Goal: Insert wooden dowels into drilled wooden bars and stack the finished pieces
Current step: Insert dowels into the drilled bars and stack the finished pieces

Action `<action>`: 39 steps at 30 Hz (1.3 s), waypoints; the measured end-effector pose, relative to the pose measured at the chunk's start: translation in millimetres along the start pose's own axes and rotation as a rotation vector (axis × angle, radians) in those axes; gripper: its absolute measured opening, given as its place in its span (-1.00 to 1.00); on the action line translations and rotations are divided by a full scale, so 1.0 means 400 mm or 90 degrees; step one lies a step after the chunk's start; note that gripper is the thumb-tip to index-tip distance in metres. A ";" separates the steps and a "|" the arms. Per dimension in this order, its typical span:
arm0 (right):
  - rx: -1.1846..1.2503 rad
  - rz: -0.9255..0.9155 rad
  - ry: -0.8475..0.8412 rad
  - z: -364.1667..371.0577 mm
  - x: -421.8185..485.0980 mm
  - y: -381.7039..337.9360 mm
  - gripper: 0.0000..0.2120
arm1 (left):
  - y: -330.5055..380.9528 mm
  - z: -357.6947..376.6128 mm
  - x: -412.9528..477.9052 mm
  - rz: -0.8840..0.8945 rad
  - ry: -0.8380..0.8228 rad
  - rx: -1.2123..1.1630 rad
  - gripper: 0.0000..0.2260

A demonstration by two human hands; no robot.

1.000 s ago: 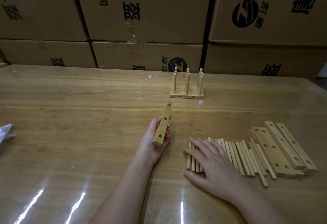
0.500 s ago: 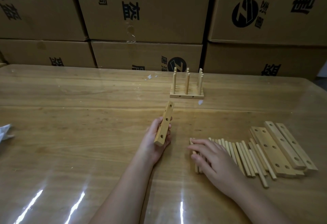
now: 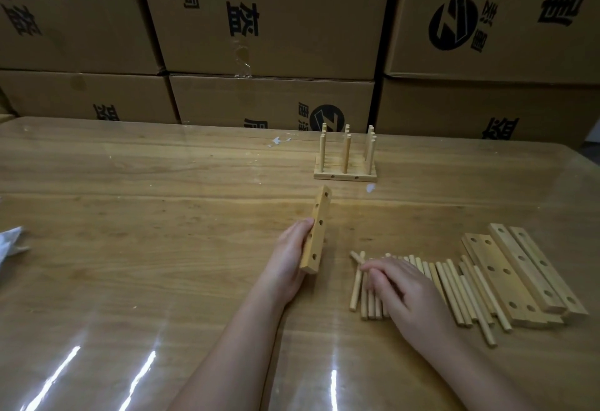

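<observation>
We see the left hand (image 3: 289, 261) gripping a pale drilled rectangular wooden bar (image 3: 316, 230) while the right hand (image 3: 402, 290), fingers curled, pinches smooth round wooden dowels (image 3: 454, 293) on the glossy surface (image 3: 130, 215).

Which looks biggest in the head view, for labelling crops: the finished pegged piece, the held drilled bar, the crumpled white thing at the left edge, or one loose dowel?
1. Finished pegged piece, though farthest away.
2. Drilled bar in the left hand.
3. Loose dowel and crumpled white thing: unsure, the latter is cut off by the frame.

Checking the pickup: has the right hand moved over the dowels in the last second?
Yes. The right hand curled and drew back toward the person along the dowel row, fingertips pinching a dowel.
</observation>
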State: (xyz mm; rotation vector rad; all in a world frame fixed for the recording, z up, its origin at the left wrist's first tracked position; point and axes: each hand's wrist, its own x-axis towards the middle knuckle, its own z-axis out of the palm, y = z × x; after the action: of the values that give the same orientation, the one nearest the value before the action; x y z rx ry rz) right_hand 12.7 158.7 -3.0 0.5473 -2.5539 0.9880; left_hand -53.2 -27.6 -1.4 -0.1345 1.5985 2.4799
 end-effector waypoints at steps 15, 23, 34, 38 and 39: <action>0.405 0.165 0.244 -0.011 0.011 0.023 -0.89 | 0.002 0.007 -0.026 0.042 -0.147 0.162 -0.75; 0.421 0.161 0.305 -0.013 0.016 0.027 -0.89 | 0.001 0.003 -0.024 0.029 -0.162 0.186 -0.76; 0.289 0.173 0.271 -0.009 0.010 0.042 -0.88 | 0.003 0.008 -0.029 0.042 -0.150 0.189 -0.76; 0.193 0.166 0.251 -0.011 0.007 0.046 -0.90 | 0.005 0.015 -0.034 0.055 -0.145 0.197 -0.76; 0.166 0.164 0.244 -0.011 0.006 0.048 -0.88 | 0.005 0.015 -0.035 0.057 -0.144 0.198 -0.76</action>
State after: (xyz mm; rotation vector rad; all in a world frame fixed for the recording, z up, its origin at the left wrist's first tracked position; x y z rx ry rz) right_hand 2.5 174.4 -9.5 0.0755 -2.2006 1.3779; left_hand -39.9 -24.3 5.5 0.2561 1.8944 2.1754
